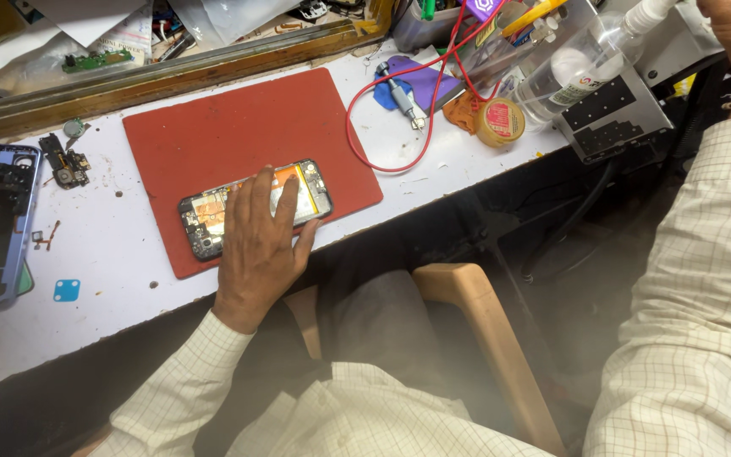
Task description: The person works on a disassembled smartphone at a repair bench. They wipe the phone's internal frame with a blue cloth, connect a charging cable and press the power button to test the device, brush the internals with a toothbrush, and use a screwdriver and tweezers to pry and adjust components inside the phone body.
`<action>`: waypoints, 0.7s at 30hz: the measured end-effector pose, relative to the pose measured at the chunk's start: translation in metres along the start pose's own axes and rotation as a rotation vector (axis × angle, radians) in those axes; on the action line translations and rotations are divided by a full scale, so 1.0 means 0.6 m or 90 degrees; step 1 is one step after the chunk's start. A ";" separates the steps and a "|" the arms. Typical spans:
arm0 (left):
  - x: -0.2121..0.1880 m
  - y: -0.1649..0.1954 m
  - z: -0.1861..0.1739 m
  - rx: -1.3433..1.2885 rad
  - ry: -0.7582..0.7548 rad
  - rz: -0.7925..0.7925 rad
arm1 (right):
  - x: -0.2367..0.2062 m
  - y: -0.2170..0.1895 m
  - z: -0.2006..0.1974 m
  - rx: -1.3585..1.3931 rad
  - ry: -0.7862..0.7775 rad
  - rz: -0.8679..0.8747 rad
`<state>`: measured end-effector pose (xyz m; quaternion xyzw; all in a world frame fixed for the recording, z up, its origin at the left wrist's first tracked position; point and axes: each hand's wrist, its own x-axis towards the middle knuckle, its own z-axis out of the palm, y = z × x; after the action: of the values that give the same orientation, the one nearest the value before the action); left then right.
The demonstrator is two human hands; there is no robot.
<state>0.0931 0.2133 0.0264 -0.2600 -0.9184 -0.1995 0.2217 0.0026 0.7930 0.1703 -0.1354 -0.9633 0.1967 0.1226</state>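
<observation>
Head view: left hand [257,245] presses opened phone [213,211]

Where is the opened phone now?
In the head view, the opened phone lies on the red mat's front edge, under the left hand.

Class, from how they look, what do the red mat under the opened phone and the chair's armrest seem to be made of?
Red mat: probably silicone or rubber, given its matte, even colour, rounded corners and flat lie. Armrest: seemingly wood or wood-look plastic, tan and smooth with rounded edges; no grain is visible. The left hand presses on the opened phone.
</observation>
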 end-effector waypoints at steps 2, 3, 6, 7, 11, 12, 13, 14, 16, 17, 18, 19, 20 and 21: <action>0.003 0.000 -0.002 0.001 -0.006 -0.002 | 0.002 0.000 0.005 0.000 -0.007 0.006; 0.004 0.001 -0.002 0.001 -0.009 -0.003 | 0.004 0.000 0.006 0.002 -0.007 0.006; 0.007 0.001 -0.002 0.005 -0.008 -0.005 | 0.009 0.004 0.007 -0.002 -0.007 0.007; 0.009 0.001 -0.001 0.008 -0.009 -0.007 | 0.011 0.006 0.005 -0.001 -0.006 0.007; 0.013 -0.001 -0.001 0.007 -0.016 -0.008 | 0.019 0.015 0.006 -0.003 -0.006 0.002; 0.012 0.000 -0.003 0.003 -0.018 -0.008 | 0.019 0.017 0.004 -0.005 -0.007 0.004; 0.009 0.002 -0.006 -0.001 -0.016 -0.009 | 0.018 0.017 0.004 -0.003 -0.003 0.001; 0.011 0.003 -0.006 -0.004 -0.012 -0.009 | 0.017 0.016 0.002 -0.004 0.001 0.000; 0.009 0.005 -0.005 -0.009 -0.002 -0.003 | 0.014 0.008 -0.001 -0.002 0.007 -0.003; 0.009 0.004 -0.004 -0.009 0.005 0.001 | 0.007 0.002 0.001 0.000 0.018 -0.008; 0.005 0.002 -0.004 -0.008 0.007 0.003 | 0.004 -0.009 -0.002 0.002 0.031 -0.014; 0.001 0.000 -0.004 -0.009 0.010 0.009 | -0.009 -0.020 0.004 0.010 0.040 -0.021; 0.000 -0.001 -0.002 -0.011 0.010 0.011 | -0.020 -0.036 0.006 0.019 0.070 -0.037; -0.001 -0.003 0.002 -0.012 0.012 0.012 | -0.040 -0.051 0.011 0.038 0.108 -0.056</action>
<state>0.0922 0.2125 0.0248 -0.2693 -0.9118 -0.2084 0.2294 0.0167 0.7565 0.1727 -0.1055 -0.9481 0.2077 0.2164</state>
